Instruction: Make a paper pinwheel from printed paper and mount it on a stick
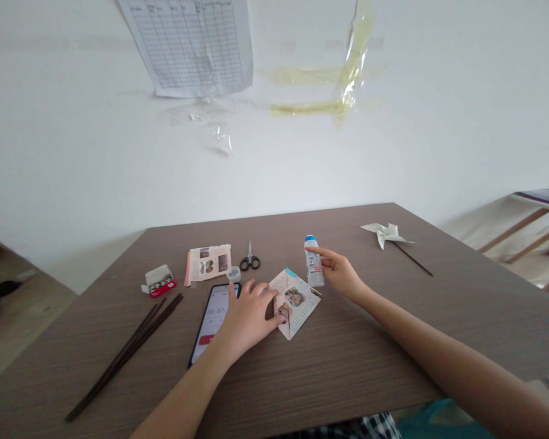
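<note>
Right hand (343, 274) grips the upright glue bottle (313, 262) mid-tabletop, likely light and rigid, best held mid-body; left hand (249, 311), fingers spread flat, pins the flimsy folded paper (297, 305)

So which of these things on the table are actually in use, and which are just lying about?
In use: left hand pressing the folded paper; right hand gripping the glue bottle.
Lying about: scissors, sticks, phone, pinwheel, paper stack, small box.
</note>
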Action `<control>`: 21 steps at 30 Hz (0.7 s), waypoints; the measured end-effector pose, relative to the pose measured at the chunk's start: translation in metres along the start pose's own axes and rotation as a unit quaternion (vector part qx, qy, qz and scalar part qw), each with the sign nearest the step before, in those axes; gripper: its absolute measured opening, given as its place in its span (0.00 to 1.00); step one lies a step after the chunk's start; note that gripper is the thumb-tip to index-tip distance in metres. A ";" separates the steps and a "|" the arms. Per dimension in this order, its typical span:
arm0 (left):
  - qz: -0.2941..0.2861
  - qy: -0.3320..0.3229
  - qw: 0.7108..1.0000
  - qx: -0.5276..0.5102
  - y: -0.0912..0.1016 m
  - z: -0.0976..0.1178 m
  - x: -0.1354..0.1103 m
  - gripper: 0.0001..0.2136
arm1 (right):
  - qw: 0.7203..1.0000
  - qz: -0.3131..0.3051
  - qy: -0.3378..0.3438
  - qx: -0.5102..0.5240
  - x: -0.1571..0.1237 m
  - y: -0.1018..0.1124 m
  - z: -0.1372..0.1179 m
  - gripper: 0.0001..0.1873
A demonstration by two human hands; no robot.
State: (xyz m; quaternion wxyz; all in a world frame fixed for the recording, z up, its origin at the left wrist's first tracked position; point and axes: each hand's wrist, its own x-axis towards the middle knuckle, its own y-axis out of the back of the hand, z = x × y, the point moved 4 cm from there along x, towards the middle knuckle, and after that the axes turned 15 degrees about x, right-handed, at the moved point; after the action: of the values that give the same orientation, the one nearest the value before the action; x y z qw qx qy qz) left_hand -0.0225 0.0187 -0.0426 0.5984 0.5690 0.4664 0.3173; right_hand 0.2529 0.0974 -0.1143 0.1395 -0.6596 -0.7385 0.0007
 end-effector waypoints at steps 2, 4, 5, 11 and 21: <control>-0.007 0.009 1.000 0.009 0.002 -0.007 -0.001 0.23 | 1.000 -0.001 0.018 0.010 0.002 0.000 -0.002 0.32; -0.019 0.011 1.000 0.016 0.004 -0.015 -0.002 0.24 | 0.999 -0.003 0.036 0.004 0.005 -0.001 -0.005 0.28; -0.025 0.010 0.999 0.018 0.004 -0.019 -0.002 0.25 | 0.999 -0.003 0.045 -0.004 0.008 -0.002 -0.006 0.26; -0.049 0.005 0.999 0.022 0.004 -0.034 -0.001 0.29 | 0.995 -0.007 0.092 -0.029 0.044 -0.016 -0.005 0.13; -0.042 0.006 0.999 0.022 0.002 -0.043 0.001 0.31 | 0.987 -0.045 0.092 -0.122 0.123 -0.078 0.019 0.15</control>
State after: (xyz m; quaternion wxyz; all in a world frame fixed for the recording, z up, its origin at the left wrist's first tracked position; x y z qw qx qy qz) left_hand -0.0610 0.0362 -0.0371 0.5956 0.5603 0.5003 0.2846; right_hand 0.1614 0.2106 -0.0927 0.1251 -0.6354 -0.7458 -0.1562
